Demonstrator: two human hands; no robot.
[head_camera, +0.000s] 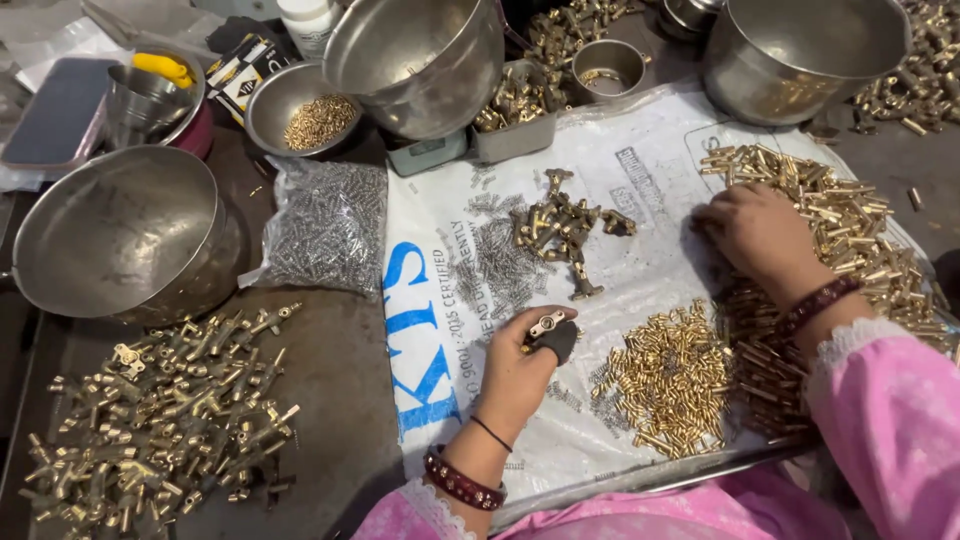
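Left hand (520, 365) pinched shut on a small brass fitting (546, 324). Right hand (757, 232) curled, fingertips in brass tubes (850, 225); grip unclear. Under both, white printed sack (640, 180) with blue lettering. Left of the left hand, clear bag of silver springs (328, 226).

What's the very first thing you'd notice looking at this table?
Shiny gold everywhere: a heap of small brass tubes lies on the white printed sack, and a bigger pile of brass fittings covers the dark table at lower left. The left hand pinches a small metal part, while the right hand rests on long brass pins. Big steel bowls ring the back.
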